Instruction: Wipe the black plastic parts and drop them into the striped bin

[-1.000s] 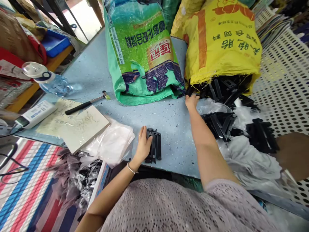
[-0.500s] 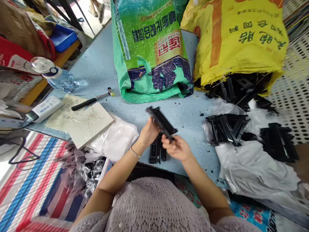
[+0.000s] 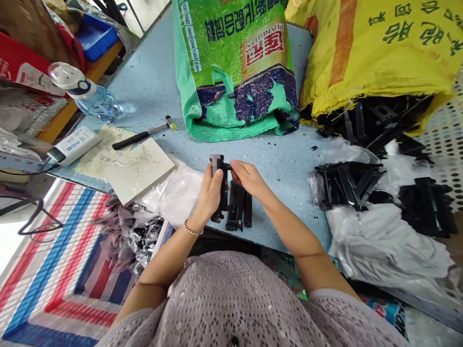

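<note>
My left hand point(image 3: 209, 193) is wrapped round a long black plastic part point(image 3: 217, 161), its thumb lying along the near face. The part points away from me, just above the front of the table. At its far right side the fingertips of my right hand point(image 3: 249, 179) pinch a short black bit that sticks out; whether this is a separate piece cannot be told. Right beside the held part, more long black plastic parts point(image 3: 237, 207) lie side by side on the blue table point(image 3: 282, 193), partly covered by my hands.
A green sack point(image 3: 238, 96) stands at the back. Black parts spill from a yellow sack point(image 3: 379, 58) at the right, with more black parts point(image 3: 345, 185) in plastic below. To the left are a small hammer point(image 3: 133, 139), cardboard point(image 3: 141, 168), white bags point(image 3: 181, 193) and a bottle point(image 3: 90, 96).
The black part has turned from slanting across to pointing away from me. My right hand has moved from its near end to its far right side. The view has shifted slightly.
</note>
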The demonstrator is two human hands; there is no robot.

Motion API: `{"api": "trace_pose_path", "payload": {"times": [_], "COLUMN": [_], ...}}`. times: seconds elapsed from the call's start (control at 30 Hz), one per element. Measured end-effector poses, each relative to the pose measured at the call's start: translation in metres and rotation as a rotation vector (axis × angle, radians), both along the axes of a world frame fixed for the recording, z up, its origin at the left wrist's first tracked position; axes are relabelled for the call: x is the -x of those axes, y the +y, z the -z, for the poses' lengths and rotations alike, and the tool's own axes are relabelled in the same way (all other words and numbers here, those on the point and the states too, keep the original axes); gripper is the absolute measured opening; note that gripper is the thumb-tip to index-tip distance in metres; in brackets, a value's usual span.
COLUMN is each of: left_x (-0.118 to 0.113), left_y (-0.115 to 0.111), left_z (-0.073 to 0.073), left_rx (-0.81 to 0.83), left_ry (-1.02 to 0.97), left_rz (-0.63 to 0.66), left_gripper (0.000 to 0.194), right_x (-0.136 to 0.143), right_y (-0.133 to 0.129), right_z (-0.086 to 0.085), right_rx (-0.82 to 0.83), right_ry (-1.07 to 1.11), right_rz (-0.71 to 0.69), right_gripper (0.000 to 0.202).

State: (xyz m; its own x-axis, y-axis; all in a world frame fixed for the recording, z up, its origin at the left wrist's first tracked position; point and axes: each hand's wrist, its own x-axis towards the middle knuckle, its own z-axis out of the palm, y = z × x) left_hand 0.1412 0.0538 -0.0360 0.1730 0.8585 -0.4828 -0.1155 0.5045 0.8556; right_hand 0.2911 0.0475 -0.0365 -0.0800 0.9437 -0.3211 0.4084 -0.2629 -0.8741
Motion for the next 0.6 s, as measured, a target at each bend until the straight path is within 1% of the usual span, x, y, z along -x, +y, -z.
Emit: {"api": "trace_pose_path", "payload": {"times": [0.03, 0.1, 0.17, 0.2, 0.23, 0.27, 0.3, 0.37, 0.43, 0.47, 0.53, 0.6], "left_x": [0.002, 0.007, 0.011, 0.013, 0.016, 0.019, 0.021, 0.025, 0.025, 0.024, 0.019, 0.013], "left_y": [0.003, 0.009, 0.012, 0.013, 0.013, 0.013, 0.012, 0.006, -0.004, -0.011, -0.024, -0.035], "left_z": [0.001, 0.003, 0.006, 0.008, 0.011, 0.014, 0.017, 0.024, 0.029, 0.032, 0.036, 0.039], "left_rx": [0.027, 0.073, 0.071, 0.047, 0.008, -0.042, -0.095, -0.177, -0.209, -0.218, -0.271, -0.377], "left_ry": [0.013, 0.025, 0.029, 0.05, 0.104, 0.202, 0.342, 0.682, 0.965, 1.056, 1.15, 1.176], "left_rz": [-0.021, -0.038, -0.028, -0.011, 0.029, 0.092, 0.179, 0.404, 0.634, 0.728, 0.859, 0.889], "left_gripper": [0.046, 0.045, 0.043, 0.042, 0.041, 0.039, 0.037, 0.035, 0.033, 0.033, 0.035, 0.037], "right_x": [0.004, 0.012, 0.018, 0.019, 0.016, 0.01, 0.001, -0.028, -0.064, -0.081, -0.112, -0.134], "right_y": [-0.01, -0.034, -0.057, -0.065, -0.068, -0.067, -0.061, -0.034, 0.009, 0.034, 0.089, 0.142], "right_z": [0.0, 0.0, 0.0, 0.001, 0.003, 0.007, 0.011, 0.023, 0.038, 0.046, 0.06, 0.069], "right_rx": [-0.015, -0.104, -0.159, -0.146, -0.103, -0.049, 0.002, 0.068, 0.066, 0.075, 0.134, 0.1], "right_ry": [0.014, -0.078, -0.197, -0.224, -0.223, -0.211, -0.206, -0.286, -0.553, -0.7, -0.904, -0.961], "right_rz": [-0.077, -0.22, -0.306, -0.327, -0.341, -0.34, -0.32, -0.191, 0.018, 0.089, 0.105, 0.042], "right_gripper": [0.057, 0.054, 0.05, 0.049, 0.048, 0.048, 0.048, 0.047, 0.041, 0.041, 0.044, 0.046]}}
